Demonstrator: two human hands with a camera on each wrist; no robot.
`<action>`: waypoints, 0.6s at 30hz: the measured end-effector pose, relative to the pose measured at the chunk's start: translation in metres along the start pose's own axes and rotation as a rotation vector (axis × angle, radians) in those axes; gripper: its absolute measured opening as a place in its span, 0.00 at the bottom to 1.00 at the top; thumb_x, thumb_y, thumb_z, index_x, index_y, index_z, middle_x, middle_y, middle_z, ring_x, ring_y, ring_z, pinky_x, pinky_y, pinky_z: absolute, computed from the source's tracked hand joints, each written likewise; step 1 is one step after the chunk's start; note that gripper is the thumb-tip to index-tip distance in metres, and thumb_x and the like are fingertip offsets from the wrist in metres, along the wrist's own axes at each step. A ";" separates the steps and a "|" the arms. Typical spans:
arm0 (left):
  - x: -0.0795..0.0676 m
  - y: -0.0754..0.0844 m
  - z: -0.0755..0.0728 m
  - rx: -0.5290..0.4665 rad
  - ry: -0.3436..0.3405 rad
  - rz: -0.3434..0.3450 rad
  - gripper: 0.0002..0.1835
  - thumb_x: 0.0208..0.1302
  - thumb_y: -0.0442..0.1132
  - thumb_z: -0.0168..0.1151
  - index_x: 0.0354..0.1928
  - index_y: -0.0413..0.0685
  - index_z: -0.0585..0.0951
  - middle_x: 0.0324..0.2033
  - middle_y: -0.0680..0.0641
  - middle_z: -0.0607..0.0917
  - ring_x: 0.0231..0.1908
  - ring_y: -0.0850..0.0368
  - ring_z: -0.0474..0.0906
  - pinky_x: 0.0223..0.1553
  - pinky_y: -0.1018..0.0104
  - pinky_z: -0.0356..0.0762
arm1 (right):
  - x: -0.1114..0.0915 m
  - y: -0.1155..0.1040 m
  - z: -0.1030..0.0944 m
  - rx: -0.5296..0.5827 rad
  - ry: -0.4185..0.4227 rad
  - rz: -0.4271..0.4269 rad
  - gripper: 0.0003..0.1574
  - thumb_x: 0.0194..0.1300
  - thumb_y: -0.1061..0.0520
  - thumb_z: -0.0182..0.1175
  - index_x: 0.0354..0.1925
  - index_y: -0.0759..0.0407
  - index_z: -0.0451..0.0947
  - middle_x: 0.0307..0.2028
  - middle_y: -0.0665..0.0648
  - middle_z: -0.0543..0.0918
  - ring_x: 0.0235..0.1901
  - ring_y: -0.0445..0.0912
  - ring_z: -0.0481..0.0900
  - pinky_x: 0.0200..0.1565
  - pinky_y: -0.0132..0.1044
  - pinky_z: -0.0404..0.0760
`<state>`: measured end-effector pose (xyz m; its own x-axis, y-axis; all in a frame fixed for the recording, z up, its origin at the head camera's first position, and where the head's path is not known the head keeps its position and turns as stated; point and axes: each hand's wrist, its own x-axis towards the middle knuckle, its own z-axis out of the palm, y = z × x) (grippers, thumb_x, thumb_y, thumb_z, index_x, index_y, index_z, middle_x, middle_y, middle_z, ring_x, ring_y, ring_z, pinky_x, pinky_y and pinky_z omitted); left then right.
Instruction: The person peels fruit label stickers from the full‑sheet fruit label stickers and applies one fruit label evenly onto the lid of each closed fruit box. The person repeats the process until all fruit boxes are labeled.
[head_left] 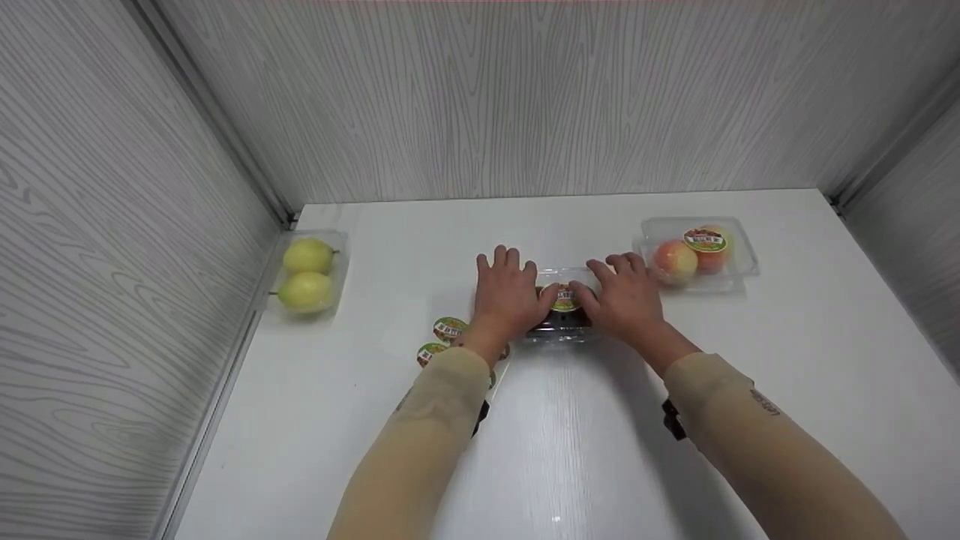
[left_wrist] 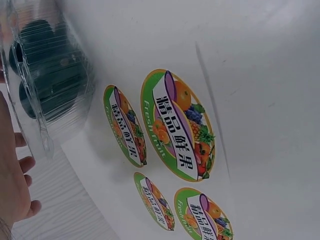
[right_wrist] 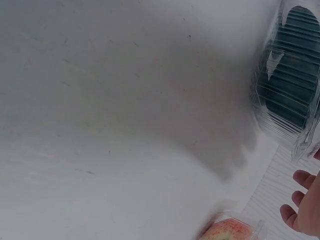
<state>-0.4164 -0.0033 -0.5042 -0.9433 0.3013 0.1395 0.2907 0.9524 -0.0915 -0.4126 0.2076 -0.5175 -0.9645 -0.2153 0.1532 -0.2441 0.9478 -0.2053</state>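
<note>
In the head view a clear plastic clamshell box (head_left: pixel 561 337) with dark, rounded contents sits at the middle of the table. An oval fruit sticker (head_left: pixel 564 301) is on its lid. My left hand (head_left: pixel 507 295) lies over the box's left side, its thumb on the sticker's left edge and its fingers extended forward. From the right, my right hand (head_left: pixel 628 300) mirrors it, thumb at the sticker's right edge and fingers spread. Both wrist views show the box's ribbed side and dark contents. Beside my left wrist is a sheet of oval "Fresh fruit" stickers (left_wrist: pixel 177 125), partly hidden by my forearm in the head view.
At the far left, a clear box holds two yellow-green pears (head_left: pixel 306 291). Toward the back right stands another clear box with peach-like red-yellow fruit (head_left: pixel 675 262) and an oval label (head_left: pixel 705 240). Wood-grain panels (head_left: pixel 480 97) rise behind and beside the white table (head_left: pixel 555 465).
</note>
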 end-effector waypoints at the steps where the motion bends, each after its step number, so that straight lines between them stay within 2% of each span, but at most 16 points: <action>1: 0.000 0.000 0.001 -0.005 -0.005 -0.003 0.41 0.78 0.72 0.35 0.62 0.50 0.84 0.62 0.40 0.79 0.68 0.42 0.67 0.66 0.39 0.64 | 0.000 0.000 0.000 -0.002 -0.002 0.001 0.44 0.79 0.29 0.46 0.72 0.59 0.74 0.69 0.70 0.73 0.72 0.68 0.63 0.70 0.69 0.62; 8: 0.002 0.002 0.003 -0.050 0.003 -0.044 0.42 0.77 0.73 0.36 0.58 0.48 0.87 0.58 0.40 0.80 0.66 0.42 0.68 0.67 0.37 0.63 | 0.001 -0.005 0.000 0.009 0.016 0.018 0.45 0.79 0.28 0.46 0.70 0.61 0.76 0.68 0.70 0.75 0.72 0.67 0.64 0.70 0.71 0.61; 18: 0.001 0.006 0.012 -0.094 0.018 -0.097 0.41 0.76 0.73 0.36 0.62 0.51 0.85 0.59 0.41 0.80 0.65 0.42 0.69 0.67 0.37 0.64 | -0.001 -0.007 0.007 0.033 0.072 0.040 0.44 0.77 0.28 0.49 0.67 0.62 0.79 0.67 0.71 0.76 0.71 0.68 0.65 0.70 0.70 0.61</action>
<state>-0.4174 0.0024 -0.5162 -0.9649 0.2075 0.1611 0.2129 0.9769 0.0163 -0.4105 0.1998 -0.5229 -0.9641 -0.1588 0.2129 -0.2099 0.9467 -0.2444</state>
